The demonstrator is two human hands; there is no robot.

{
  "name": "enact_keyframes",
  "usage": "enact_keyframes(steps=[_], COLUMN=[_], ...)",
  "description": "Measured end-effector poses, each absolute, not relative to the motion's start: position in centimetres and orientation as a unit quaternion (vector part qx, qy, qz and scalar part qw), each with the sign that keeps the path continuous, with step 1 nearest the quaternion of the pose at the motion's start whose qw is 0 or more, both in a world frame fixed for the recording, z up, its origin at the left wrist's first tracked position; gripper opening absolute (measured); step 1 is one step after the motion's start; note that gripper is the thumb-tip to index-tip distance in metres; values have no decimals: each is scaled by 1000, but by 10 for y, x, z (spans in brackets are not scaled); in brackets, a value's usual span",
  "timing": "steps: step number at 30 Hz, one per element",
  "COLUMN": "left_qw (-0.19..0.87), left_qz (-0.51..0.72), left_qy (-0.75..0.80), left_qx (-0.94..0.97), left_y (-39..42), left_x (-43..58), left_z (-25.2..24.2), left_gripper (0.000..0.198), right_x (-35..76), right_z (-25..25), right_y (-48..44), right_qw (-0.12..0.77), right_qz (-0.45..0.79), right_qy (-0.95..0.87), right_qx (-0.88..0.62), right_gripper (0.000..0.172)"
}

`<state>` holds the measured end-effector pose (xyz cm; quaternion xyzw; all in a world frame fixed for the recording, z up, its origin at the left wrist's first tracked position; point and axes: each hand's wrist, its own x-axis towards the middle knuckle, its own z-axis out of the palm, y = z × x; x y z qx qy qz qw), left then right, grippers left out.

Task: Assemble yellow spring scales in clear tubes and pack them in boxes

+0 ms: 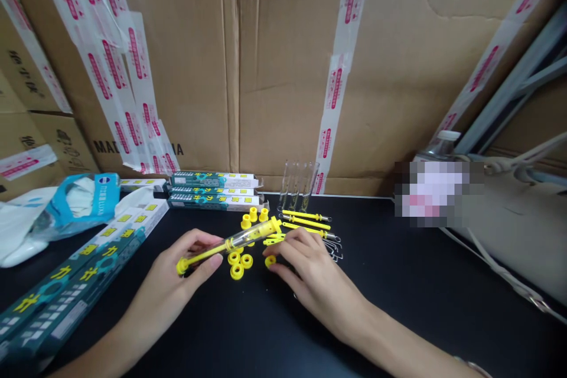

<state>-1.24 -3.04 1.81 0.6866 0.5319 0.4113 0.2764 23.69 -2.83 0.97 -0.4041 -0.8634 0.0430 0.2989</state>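
My left hand [183,271] is closed round a clear tube with yellow ends [230,242], held slanting above the black table [398,283]. My right hand [305,266] rests on the table beside it, its fingertips pinching a small yellow ring cap [270,260]. Between the hands lie several more yellow ring caps [239,263]. Behind the right hand are yellow rods with wire hooks [305,220], and clear empty tubes [297,184] lean at the back.
Green and white narrow boxes [212,189] are stacked at the back, with more [66,283] lying at the left front. A blue and white bag [66,204] sits far left. Taped cardboard cartons [274,71] form a wall behind. A beige bag with a strap [522,230] is at the right.
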Motion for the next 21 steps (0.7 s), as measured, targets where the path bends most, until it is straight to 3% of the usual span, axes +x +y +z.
enact_keyframes(steps=[9, 21], left_qw=[272, 252], left_qz=[394, 382], left_qy=[518, 511], left_qx=[709, 728], left_y=[-31, -35], left_x=[-13, -10], left_z=[11, 18], left_gripper=[17, 11], right_x=[261, 258], right_z=[23, 29], right_y=[-32, -34], right_qw=[488, 470], right_qz=[247, 223], right_qy=[-693, -717], right_qx=[-470, -465], right_gripper=[14, 17])
